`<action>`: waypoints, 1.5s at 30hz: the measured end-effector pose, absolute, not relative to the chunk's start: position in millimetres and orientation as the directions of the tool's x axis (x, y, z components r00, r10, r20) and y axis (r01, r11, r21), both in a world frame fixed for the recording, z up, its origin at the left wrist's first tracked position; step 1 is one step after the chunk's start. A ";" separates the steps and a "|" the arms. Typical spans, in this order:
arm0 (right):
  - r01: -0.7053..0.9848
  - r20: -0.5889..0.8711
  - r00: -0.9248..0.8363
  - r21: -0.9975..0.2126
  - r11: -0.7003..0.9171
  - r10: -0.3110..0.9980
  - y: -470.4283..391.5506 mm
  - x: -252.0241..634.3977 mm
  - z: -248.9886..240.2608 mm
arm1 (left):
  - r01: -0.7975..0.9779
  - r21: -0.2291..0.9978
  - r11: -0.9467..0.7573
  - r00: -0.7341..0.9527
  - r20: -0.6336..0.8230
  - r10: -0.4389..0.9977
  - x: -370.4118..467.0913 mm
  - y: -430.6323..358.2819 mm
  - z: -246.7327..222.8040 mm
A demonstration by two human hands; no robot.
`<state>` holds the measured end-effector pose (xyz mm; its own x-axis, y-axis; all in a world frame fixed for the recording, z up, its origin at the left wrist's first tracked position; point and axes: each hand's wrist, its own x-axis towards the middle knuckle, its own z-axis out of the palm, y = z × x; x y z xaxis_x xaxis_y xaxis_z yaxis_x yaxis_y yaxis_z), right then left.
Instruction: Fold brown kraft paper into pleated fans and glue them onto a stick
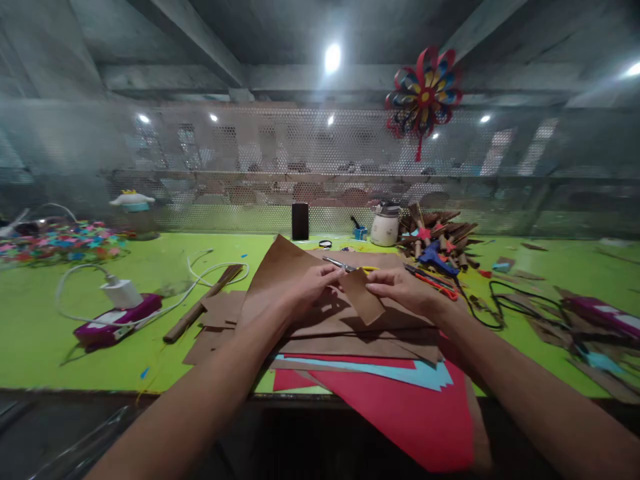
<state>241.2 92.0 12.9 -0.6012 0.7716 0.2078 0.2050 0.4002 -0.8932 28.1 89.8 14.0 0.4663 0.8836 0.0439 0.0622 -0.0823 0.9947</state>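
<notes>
Between my two hands is a small rectangle of brown paper (362, 299), tilted above a stack of larger brown paper sheets (310, 327). My right hand (400, 288) pinches its right edge between thumb and fingers. Fingers of my left hand (317, 285) are closed at its upper left edge, partly hidden by the paper. Just behind the hands lies a pair of scissors (340, 264) with yellow handles. Red paper (415, 407) and light blue paper (400, 371) stick out from under the brown stack, the red hanging over the table's front edge.
Left stand a purple power strip (117, 323) with a white charger, and a rolled brown paper stick (200, 307). At right are a blue glue gun (437, 259), red-handled scissors (440, 287), a black cable (493, 303) and piled brown rolls (445, 233). A white jug (385, 227) stands behind.
</notes>
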 end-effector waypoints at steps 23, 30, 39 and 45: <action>0.469 0.296 -0.678 -0.530 0.706 0.673 111.4 227.3 -22.0 | 0.601 0.598 -0.530 0.593 0.111 0.798 20.4 115.2 -8.0; 0.490 0.352 -0.684 -0.428 0.760 0.639 115.8 228.6 -30.1 | 0.586 0.527 -0.616 0.630 0.182 0.755 25.6 122.6 -25.9; 0.524 0.323 -0.754 -0.232 0.820 0.573 105.9 227.7 -18.1 | 0.627 0.377 -0.682 0.665 0.196 0.720 27.7 119.3 -24.5; 0.602 0.263 -0.749 -0.113 0.791 0.608 99.0 226.0 -10.9 | 0.678 0.304 -0.670 0.645 0.192 0.740 30.0 107.0 -13.0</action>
<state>226.0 99.0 -10.9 -0.7493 0.6079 0.2626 0.6018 0.7906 -0.1127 30.0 107.0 -13.0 0.6446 0.7399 0.1924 0.6778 -0.6696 0.3037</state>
